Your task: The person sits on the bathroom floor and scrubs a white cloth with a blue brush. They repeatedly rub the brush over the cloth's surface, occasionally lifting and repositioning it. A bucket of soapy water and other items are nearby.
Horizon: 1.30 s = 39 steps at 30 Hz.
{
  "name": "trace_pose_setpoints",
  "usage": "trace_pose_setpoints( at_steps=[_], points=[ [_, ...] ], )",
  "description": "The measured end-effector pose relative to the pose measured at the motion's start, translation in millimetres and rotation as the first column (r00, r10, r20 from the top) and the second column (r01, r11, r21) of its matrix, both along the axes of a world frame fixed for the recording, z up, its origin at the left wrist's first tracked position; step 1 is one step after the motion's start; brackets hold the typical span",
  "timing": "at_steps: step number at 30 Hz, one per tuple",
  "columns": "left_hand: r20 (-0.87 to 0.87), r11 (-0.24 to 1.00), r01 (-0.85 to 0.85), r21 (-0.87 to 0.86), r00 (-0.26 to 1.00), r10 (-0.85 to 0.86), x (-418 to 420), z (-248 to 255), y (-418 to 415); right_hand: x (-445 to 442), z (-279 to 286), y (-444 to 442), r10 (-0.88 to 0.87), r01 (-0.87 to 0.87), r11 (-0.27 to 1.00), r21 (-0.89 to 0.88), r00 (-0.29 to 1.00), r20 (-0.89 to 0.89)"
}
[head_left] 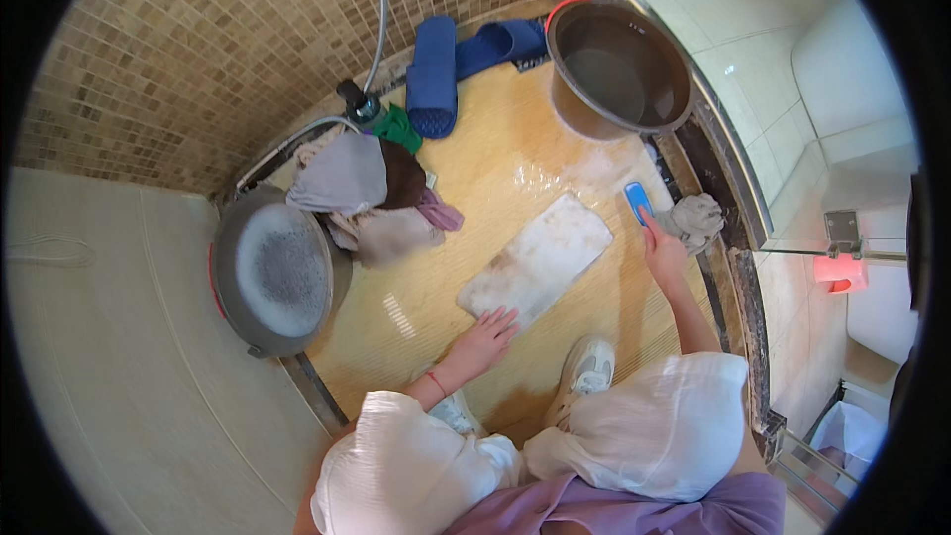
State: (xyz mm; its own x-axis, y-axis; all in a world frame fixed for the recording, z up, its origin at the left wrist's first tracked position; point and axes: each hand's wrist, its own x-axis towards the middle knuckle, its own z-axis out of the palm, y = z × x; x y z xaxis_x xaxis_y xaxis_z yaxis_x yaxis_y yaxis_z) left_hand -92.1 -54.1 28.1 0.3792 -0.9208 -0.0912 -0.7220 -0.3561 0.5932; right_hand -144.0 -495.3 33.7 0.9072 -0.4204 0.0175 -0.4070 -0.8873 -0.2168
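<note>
A stained white cloth pad [546, 256] lies flat and slantwise on the wet yellow floor in front of me. My left hand [479, 342] rests with spread fingers on its near end. In my right hand [663, 249] is a blue scrubbing brush [637, 203], held to the right of the pad; its bristles are hidden beneath it. Just beyond that hand sits a crumpled grey cloth [696, 223] at the floor's edge. Foamy water [587, 167] glistens on the floor past the pad's far end.
A brown basin of water [620, 67] stands at the far right. On the left is a grey bucket [282, 275] with suds, beside heaped cloths [342, 171]. Blue slippers [432, 82], a pump bottle [360, 104] and a shower hose [381, 7] are near the tiled wall.
</note>
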Motion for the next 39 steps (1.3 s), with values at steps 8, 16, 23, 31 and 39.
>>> trace_pose_setpoints(
  at_steps=[8,16,23,31,39],
  points=[
    [-0.251,0.952,0.237,0.194,0.95,-0.186,117,108,-41,-36,7,59,-0.354,0.33,0.733,0.595,0.932,-0.079],
    [0.034,0.963,-0.19,0.193,0.982,0.187,180,19,-170,12,-16,100,-0.522,0.483,0.647,0.59,0.844,-0.119],
    [-0.382,0.827,-0.424,0.369,0.742,0.551,143,8,-225,45,-17,91,-0.447,0.365,0.593,0.718,0.891,-0.083],
    [-0.787,0.295,-0.952,0.081,0.121,0.605,106,15,-153,171,33,78,-0.114,-0.118,0.745,0.657,0.947,0.3],
    [-0.751,-0.273,-0.962,0.0,-0.18,0.635,76,-38,-25,110,40,153,0.184,-0.232,0.636,0.736,0.972,0.148]
  ],
)
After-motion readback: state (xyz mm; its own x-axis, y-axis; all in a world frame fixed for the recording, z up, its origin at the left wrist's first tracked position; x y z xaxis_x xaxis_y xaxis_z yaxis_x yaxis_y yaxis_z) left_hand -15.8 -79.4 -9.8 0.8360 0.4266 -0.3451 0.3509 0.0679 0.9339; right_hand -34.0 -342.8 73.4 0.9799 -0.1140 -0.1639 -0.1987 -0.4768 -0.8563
